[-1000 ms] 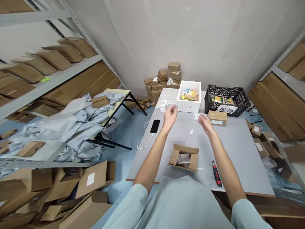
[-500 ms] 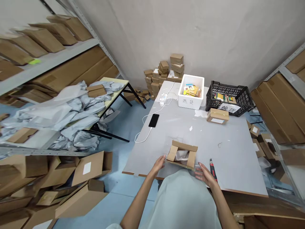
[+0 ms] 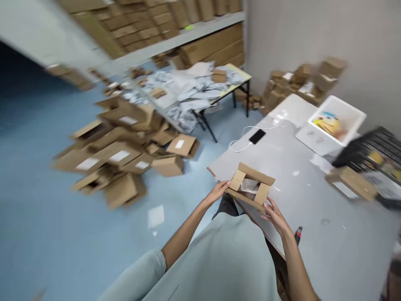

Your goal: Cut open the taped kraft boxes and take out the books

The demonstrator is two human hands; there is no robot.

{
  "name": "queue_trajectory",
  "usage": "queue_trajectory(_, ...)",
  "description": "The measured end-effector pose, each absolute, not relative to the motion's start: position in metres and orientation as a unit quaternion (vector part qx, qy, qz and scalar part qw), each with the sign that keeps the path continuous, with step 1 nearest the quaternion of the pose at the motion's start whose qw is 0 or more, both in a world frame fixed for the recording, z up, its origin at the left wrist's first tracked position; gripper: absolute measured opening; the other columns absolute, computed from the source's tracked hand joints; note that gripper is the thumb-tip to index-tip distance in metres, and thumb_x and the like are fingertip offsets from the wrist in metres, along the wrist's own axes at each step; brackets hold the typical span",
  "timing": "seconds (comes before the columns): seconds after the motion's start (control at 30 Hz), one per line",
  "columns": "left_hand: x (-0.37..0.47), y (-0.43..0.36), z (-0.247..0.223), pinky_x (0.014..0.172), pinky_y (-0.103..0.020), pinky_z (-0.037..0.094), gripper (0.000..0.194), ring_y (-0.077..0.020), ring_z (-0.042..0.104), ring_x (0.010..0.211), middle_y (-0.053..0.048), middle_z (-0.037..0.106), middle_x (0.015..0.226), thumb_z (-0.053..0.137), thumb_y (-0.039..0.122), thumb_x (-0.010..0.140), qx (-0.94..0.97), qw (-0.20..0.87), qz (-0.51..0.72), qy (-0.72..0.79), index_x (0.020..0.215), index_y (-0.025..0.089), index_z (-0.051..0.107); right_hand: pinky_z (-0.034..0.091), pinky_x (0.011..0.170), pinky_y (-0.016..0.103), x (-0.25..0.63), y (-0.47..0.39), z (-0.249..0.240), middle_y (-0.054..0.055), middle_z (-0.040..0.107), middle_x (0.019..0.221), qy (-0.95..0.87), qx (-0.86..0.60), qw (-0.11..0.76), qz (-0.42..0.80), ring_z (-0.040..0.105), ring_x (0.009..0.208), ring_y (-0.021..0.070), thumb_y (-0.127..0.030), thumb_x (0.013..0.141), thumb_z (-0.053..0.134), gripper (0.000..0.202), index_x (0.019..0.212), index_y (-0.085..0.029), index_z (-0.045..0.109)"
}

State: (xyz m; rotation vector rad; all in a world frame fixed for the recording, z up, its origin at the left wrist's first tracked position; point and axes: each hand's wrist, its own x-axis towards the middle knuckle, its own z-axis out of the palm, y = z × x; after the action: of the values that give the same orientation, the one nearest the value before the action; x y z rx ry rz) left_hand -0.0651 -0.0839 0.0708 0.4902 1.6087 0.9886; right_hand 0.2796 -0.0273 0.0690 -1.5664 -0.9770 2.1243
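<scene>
A small open cardboard box [image 3: 265,193] is held between my two hands at the near edge of the grey table [image 3: 316,217]. Its flaps are folded outward, and some whitish wrapping shows inside. My left hand [image 3: 219,190] grips the box's left end, fingers closed on it. At the right end, my right hand [image 3: 275,214] has its thumb and fingers on the near corner. A red and black utility knife [image 3: 298,235] lies on the table beside my right forearm.
A phone [image 3: 257,136] on a white cable, a white foam bin [image 3: 319,140], a black crate [image 3: 376,146] and a closed carton [image 3: 351,184] stand on the table. Empty cartons [image 3: 125,154] lie piled on the floor at left, before a table [image 3: 239,76] heaped with grey bags.
My view has swung left, showing more floor and cartons. Both hands, earlier spread beside the box on the table, have closed on its ends, and it now sits at the table's edge.
</scene>
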Motion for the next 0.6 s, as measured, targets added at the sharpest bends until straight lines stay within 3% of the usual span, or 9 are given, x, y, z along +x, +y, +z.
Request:
queue_trajectory(0.13, -0.110, -0.146, 0.093, 0.122, -0.046, 0.050, 0.058, -0.0356, 0.071, 0.125, -0.011, 0.083, 0.121, 0.081, 0.073, 0.084, 0.160, 0.457, 0.503, 0.717, 0.109, 0.022, 0.083, 0.069, 0.094, 0.041, 0.204, -0.002, 0.076, 0.009, 0.081, 0.133, -0.394, -0.504, 0.058, 0.766, 0.080, 0.116, 0.0294, -0.070, 0.073, 0.098, 0.096, 0.155, -0.035, 0.063)
queue_trajectory(0.27, -0.149, -0.207, 0.103, 0.119, -0.045, 0.052, 0.054, -0.0347, 0.071, 0.125, -0.010, 0.082, 0.122, 0.077, 0.071, 0.088, 0.058, 0.382, 0.543, 0.746, 0.111, 0.023, 0.081, 0.069, 0.096, 0.043, 0.117, 0.009, 0.088, 0.008, 0.082, 0.127, -0.454, -0.443, -0.038, 0.772, 0.079, 0.118, 0.0296, -0.067, 0.073, 0.100, 0.098, 0.158, -0.034, 0.064)
queue_trajectory(0.4, -0.198, -0.250, 0.101, 0.108, -0.045, 0.059, 0.065, -0.0346, 0.071, 0.124, -0.012, 0.081, 0.125, 0.079, 0.079, 0.083, -0.034, 0.378, 0.585, 0.717, 0.116, 0.023, 0.079, 0.068, 0.099, 0.045, 0.029, 0.002, 0.096, 0.006, 0.081, 0.120, -0.501, -0.421, -0.075, 0.752, 0.080, 0.109, 0.0274, -0.067, 0.071, 0.100, 0.105, 0.162, -0.031, 0.061)
queue_trajectory(0.6, -0.308, -0.293, 0.090, 0.108, -0.044, 0.062, 0.069, -0.0348, 0.071, 0.132, -0.013, 0.081, 0.133, 0.079, 0.081, 0.084, -0.103, 0.327, 0.645, 0.683, 0.120, 0.022, 0.082, 0.067, 0.100, 0.042, -0.114, -0.025, 0.094, 0.004, 0.084, 0.117, -0.522, -0.403, -0.125, 0.741, 0.080, 0.117, 0.0267, -0.059, 0.074, 0.100, 0.103, 0.165, -0.033, 0.059)
